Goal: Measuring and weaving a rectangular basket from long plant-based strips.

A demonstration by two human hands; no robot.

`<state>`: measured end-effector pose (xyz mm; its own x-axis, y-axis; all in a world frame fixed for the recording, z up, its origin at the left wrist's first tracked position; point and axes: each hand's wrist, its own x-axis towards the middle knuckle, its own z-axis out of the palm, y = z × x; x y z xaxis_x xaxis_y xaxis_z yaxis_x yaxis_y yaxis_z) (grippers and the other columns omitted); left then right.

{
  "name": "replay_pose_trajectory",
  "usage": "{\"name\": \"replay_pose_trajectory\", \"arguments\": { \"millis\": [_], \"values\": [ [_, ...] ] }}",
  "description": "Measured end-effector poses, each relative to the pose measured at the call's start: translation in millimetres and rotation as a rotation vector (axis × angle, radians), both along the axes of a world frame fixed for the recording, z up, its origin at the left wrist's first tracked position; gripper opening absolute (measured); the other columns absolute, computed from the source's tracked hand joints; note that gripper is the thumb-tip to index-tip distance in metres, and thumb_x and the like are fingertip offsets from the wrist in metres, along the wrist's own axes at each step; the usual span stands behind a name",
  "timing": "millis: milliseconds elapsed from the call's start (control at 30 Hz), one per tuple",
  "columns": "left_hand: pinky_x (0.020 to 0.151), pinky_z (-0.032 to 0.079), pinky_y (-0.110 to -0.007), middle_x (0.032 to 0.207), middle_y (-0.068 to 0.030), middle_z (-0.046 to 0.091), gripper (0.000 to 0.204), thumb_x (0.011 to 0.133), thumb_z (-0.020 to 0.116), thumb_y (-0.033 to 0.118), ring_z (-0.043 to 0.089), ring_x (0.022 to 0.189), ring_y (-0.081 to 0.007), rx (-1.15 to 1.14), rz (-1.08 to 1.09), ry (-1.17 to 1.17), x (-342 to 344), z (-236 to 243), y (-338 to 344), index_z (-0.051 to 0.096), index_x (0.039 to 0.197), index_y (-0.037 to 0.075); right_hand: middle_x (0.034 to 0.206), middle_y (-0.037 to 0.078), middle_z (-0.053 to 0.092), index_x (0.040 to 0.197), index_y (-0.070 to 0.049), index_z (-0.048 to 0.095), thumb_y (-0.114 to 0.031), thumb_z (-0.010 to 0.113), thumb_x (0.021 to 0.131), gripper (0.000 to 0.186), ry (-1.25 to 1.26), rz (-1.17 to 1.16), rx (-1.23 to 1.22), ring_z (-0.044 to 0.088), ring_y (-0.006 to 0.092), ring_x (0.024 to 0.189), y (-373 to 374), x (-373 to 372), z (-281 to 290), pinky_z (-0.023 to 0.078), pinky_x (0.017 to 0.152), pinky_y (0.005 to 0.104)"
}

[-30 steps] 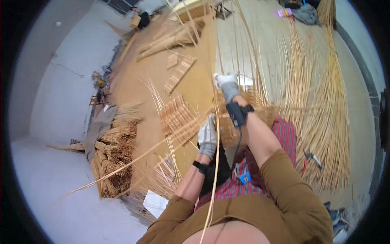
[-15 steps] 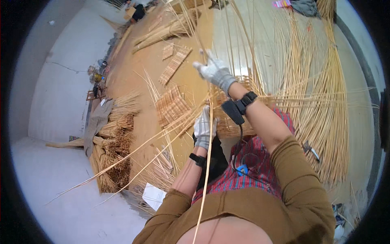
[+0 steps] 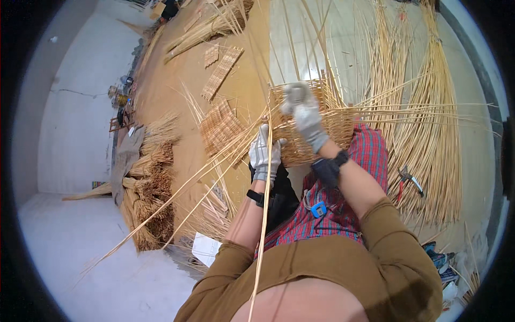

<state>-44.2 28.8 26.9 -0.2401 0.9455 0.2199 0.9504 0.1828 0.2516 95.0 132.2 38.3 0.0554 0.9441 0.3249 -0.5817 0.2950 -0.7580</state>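
Observation:
A partly woven wicker basket [image 3: 339,126] rests at my lap, with long loose willow rods sticking out of its far side, left and right corners. My white-gloved left hand [image 3: 265,155] is closed on the basket's near left corner, thumb toward the weave. Beside it, a long rod [image 3: 262,236] runs down toward my chest, and others fan out to the lower left. My gloved right hand [image 3: 307,114] is over the basket's middle, in front of the woven wall. Motion smears its fingers, so whether it holds a rod is unclear.
Woven panels [image 3: 223,126] lie on the floor to the left. Bundled rods [image 3: 153,185] are stacked by the left wall; long rods [image 3: 429,145] spread at the right. Pruning shears [image 3: 409,181] rest on those. A blue tape measure [image 3: 318,209] sits on my lap.
My right hand has swung from beyond the basket's far left side back toward me, over the woven wall. My left hand stays at the corner. The view has shifted slightly.

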Motion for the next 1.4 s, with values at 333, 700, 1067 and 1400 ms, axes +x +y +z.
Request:
{"name": "replay_pose_trajectory", "arguments": {
  "millis": [333, 700, 1067, 1400],
  "values": [
    [0.08, 0.056, -0.041, 0.121, -0.0179, 0.066, 0.04, 0.087, 0.067, 0.017, 0.068, 0.095, -0.0348, 0.143, -0.228, -0.006, 12, 15, -1, 0.062, 0.126, 0.011, 0.07, -0.001, 0.051, 0.105, -0.007, 0.058, -0.026, 0.043, 0.108, 0.024, 0.256, 0.042, -0.418, 0.053, 0.0129, 0.059, 2, 54, -53, 0.056, 0.067, 0.0346],
    [0.05, 0.049, -0.028, 0.116, -0.014, 0.065, 0.064, 0.081, 0.035, -0.017, 0.06, 0.061, -0.0146, -0.172, -0.146, -1.072, 50, 5, 67, 0.05, 0.135, 0.015, 0.096, 0.01, 0.071, 0.108, -0.003, 0.066, -0.009, 0.059, 0.097, 0.015, -0.96, -0.603, 0.524, 0.067, 0.0207, 0.1, 60, 28, 6, 0.055, 0.077, 0.0305],
    [0.072, 0.058, -0.042, 0.141, -0.0232, 0.048, 0.065, 0.088, 0.055, -0.001, 0.07, 0.082, -0.0348, 0.373, -0.316, -0.075, 85, 24, 46, 0.05, 0.144, 0.032, 0.094, 0.014, 0.068, 0.104, 0.003, 0.059, -0.016, 0.063, 0.097, 0.021, -0.844, -0.381, -0.187, 0.068, 0.0228, 0.086, -12, 154, -20, 0.054, 0.077, 0.0304],
    [0.082, 0.058, -0.042, 0.13, -0.0176, 0.053, 0.047, 0.093, 0.056, 0.008, 0.068, 0.096, -0.033, -0.236, -0.264, -0.254, 121, -9, 55, 0.056, 0.135, 0.029, 0.074, 0.014, 0.069, 0.127, -0.014, 0.061, -0.01, 0.058, 0.092, 0.035, -1.599, -0.392, -0.027, 0.067, 0.0332, 0.076, 11, 150, -44, 0.053, 0.08, 0.0439]
  ]
}}
